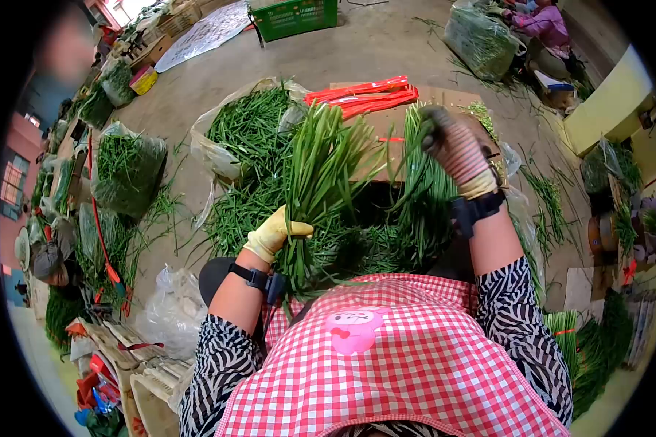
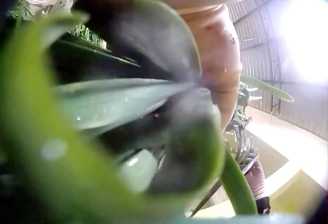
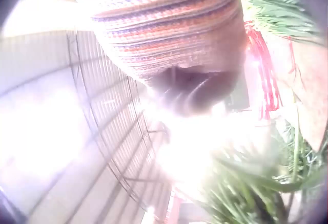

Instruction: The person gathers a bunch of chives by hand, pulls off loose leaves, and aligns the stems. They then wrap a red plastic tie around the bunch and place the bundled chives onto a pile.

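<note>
A yellow-gloved left hand [image 1: 273, 233] grips a thick bunch of long green leaves [image 1: 321, 164] low down, thumb across its front. Close leaves [image 2: 115, 98] block much of the left wrist view, with part of the left hand [image 2: 218, 60] behind them. At the right, the right hand [image 1: 452, 149], in a striped glove with dark fingertips, is beside the pale upper ends of another green bunch [image 1: 424, 193]. Its fingers look curled in the right wrist view, where the striped glove [image 3: 169, 29] fills the top; whether they pinch any leaves is hidden.
Red strips [image 1: 364, 95] lie on a cardboard sheet [image 1: 455, 98] ahead. Loose greens [image 1: 251, 124] fill an open plastic bag left of the held bunch. A green crate [image 1: 295, 20] stands farther off, and another person [image 1: 543, 29] sits at the upper right.
</note>
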### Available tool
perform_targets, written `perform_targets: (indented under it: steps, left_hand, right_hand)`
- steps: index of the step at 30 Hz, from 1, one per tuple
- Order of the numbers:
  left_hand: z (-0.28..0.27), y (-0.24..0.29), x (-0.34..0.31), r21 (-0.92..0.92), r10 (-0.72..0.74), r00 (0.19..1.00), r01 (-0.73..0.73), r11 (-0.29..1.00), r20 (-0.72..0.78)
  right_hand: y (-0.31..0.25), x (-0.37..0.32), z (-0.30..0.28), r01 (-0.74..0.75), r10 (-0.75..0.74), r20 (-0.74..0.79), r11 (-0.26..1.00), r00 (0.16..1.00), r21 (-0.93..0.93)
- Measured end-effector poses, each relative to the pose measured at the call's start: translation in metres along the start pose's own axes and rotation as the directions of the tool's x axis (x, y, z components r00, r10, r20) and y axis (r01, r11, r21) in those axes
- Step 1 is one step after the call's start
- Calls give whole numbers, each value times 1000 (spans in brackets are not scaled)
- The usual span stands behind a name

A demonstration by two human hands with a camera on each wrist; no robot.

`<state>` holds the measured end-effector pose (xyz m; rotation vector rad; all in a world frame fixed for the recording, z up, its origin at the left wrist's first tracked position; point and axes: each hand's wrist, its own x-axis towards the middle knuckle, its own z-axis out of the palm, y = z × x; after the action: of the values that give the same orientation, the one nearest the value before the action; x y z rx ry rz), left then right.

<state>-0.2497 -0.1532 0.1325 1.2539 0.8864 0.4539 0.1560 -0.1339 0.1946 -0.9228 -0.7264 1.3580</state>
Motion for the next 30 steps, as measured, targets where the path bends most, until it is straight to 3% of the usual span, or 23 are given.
perform_targets:
  steps: [1,2,3,4,5,6,7,9,11,12,15,19,23,26,27,29,30]
  left_hand:
    - [-2,-2,0,1,-12,1000,12,1000,6]
    - [-5,-5,1,3,-24,1000,24,1000,13]
    - [-7,-6,2,6,-34,999,34,999,20]
    - [-2,1,0,2,-21,1000,21,1000,7]
    - [-1,2,-1,9,-9,1000,9,1000,6]
    - [-1,3,0,17,2,1000,-2,1000,10]
    - [1,4,0,23,13,1000,-13,1000,16]
    - [3,6,1,26,-37,999,36,999,37]
    - [3,4,2,31,-50,997,48,998,58]
    - [2,3,3,59,-51,997,47,997,66]
    - [7,6,-2,41,-82,996,80,996,40]
    - [-1,0,-2,31,-43,997,41,999,60]
    - [0,1,-2,0,3,999,-3,1000,51]
    - [4,6,-1,19,-31,998,30,999,53]
    - [4,6,0,26,-44,998,43,999,50]
    - [5,7,1,30,-59,997,57,998,55]
    - [5,8,1,30,-67,996,65,997,56]
  right_hand:
    - [-8,6,-15,112,-101,-88,986,991,126]
    - [-31,-2,-21,128,-126,-28,985,992,116]
    - [-46,-13,-30,74,-73,136,997,988,1]
    - [-62,-25,-16,17,93,276,928,957,-372]
    - [-69,-37,2,23,293,334,720,896,-694]
    - [-62,-47,23,-19,438,302,593,847,-805]
    - [-46,-43,21,313,377,453,377,808,-872]
    - [-19,-35,34,187,218,271,340,938,-922]
    - [-7,-23,52,-143,248,50,696,967,-704]
    - [9,-10,53,-244,285,-17,787,958,-567]
    - [37,17,32,-113,182,146,914,972,-390]
    - [-5,13,25,-75,85,-4,849,996,-523]
    - [-17,19,20,-72,115,56,863,992,-500]
    - [-9,3,40,-67,127,46,757,991,-650]
    - [-6,1,48,-136,215,38,737,976,-663]
    - [0,3,48,-86,281,185,732,942,-676]
    - [2,1,47,-66,230,173,762,958,-645]
